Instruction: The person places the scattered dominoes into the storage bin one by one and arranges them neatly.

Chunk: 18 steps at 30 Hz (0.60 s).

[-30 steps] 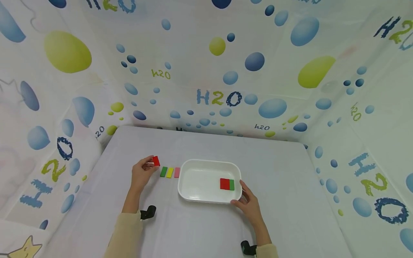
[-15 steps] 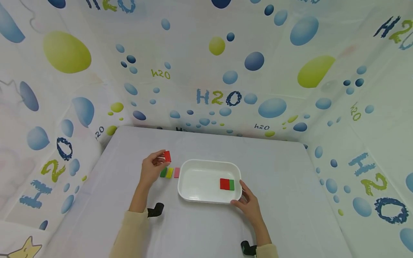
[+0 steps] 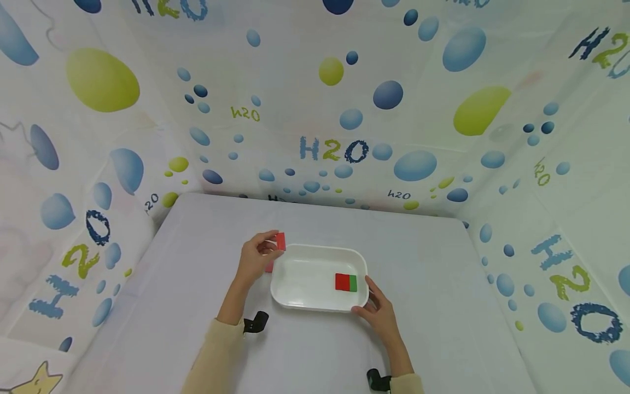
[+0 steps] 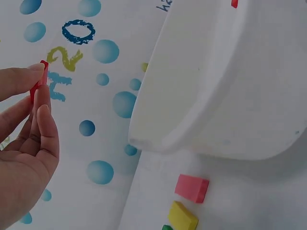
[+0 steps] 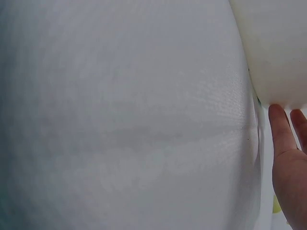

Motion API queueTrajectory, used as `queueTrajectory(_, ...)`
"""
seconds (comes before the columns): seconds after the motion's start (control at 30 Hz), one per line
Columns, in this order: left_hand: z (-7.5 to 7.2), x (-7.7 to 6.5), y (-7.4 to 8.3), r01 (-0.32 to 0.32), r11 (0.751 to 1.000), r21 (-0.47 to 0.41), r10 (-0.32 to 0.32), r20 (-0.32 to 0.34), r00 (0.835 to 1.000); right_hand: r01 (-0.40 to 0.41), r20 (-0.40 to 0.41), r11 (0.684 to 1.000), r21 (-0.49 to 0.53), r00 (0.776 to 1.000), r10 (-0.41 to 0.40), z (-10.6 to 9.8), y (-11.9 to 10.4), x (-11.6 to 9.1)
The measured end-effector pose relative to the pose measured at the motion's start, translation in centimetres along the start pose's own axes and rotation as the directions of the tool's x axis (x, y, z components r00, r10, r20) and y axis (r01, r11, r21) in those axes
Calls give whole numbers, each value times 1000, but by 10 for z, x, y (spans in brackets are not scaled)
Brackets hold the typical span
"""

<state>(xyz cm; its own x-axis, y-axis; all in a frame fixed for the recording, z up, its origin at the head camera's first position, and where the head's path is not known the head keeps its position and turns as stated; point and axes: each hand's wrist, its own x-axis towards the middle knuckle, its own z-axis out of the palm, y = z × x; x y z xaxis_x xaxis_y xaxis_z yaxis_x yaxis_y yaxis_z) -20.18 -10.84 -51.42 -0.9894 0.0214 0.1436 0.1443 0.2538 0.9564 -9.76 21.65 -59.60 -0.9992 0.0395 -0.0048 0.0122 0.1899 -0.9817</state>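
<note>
My left hand (image 3: 253, 257) pinches a small red block (image 3: 280, 241) between thumb and fingertips, above the left far corner of a white tray (image 3: 305, 290). In the left wrist view the held block shows edge-on. At the tray's right near corner my right hand (image 3: 381, 309) holds the rim, thumb on the near side and fingers along the right side. Inside the tray, toward its right end, a red piece (image 3: 342, 282) lies against a green block (image 3: 353, 283).
Left of the tray, a pink block (image 4: 192, 188), a yellow block (image 4: 183, 215) and a green block (image 4: 166, 227) lie in a row, mostly hidden by my left hand in the head view. A white cloth (image 3: 315, 350) covers the table; printed curtains stand around it.
My left hand has carried the red block rightward, from left of the row of blocks to the tray's far left corner. My right hand and the tray have stayed put.
</note>
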Motion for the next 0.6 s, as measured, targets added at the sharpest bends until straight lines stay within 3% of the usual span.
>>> queueTrajectory(0.27, 29, -3, 12, 5, 1000, 11, -5, 52, 999, -20, 8, 1000, 14, 1000, 20, 0, -1, -1)
queueTrajectory(0.6, 63, -4, 13, 23, 1000, -8, -22, 118, 993, -1, 1, 1000, 4, 1000, 1, 0, -1, -1)
